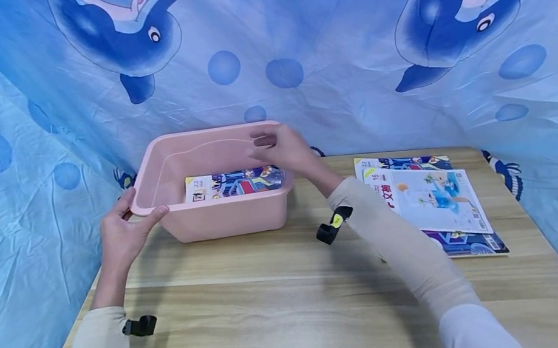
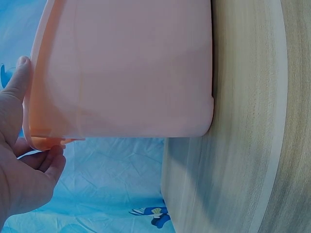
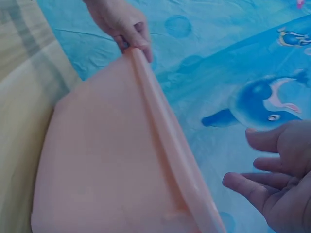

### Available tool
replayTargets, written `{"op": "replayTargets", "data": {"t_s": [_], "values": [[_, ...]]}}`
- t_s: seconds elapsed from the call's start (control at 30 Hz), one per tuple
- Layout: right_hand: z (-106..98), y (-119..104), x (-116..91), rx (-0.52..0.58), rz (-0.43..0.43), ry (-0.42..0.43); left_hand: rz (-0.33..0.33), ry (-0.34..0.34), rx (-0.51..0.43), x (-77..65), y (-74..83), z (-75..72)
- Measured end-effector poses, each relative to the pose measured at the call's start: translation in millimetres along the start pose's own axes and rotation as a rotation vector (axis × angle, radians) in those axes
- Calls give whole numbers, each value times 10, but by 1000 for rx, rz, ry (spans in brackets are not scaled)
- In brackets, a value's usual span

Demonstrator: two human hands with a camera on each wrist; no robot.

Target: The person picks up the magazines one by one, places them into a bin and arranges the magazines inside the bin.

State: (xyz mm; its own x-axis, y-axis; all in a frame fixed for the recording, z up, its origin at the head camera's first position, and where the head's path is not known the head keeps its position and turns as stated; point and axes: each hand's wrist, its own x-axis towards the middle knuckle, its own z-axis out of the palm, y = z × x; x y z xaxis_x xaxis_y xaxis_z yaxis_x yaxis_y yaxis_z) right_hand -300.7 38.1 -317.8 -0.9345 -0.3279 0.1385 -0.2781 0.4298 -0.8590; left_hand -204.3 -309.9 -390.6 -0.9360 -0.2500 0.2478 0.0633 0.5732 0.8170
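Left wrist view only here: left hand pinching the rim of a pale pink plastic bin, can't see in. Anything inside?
Observer: Yes. From the head view, a paper magazine with a mostly blue, multicoloured cover lies inside the pale pink plastic bin.
Operator: Copy. Anything else being held?
Observer: No. In the head and right wrist views, the bare right hand is empty, its fingers loosely bent.
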Motion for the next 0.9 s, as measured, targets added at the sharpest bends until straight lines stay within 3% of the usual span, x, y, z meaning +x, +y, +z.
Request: {"op": "replayTargets", "data": {"t_s": [0.3,0.47,0.6,0.9], "values": [[-536,179,-334,150,-191,83,-12,1,-14,-3,-12,-7],[-833,339,-574,177,-248,163,-9,2,-13,-3,-18,-4],[-1071,534,-763,148,-243,226,-11,-2,-10,-2,-10,10],[-1586,1086,-1197,64,-116,352,-16,-9,-15,2,-17,13]]}}
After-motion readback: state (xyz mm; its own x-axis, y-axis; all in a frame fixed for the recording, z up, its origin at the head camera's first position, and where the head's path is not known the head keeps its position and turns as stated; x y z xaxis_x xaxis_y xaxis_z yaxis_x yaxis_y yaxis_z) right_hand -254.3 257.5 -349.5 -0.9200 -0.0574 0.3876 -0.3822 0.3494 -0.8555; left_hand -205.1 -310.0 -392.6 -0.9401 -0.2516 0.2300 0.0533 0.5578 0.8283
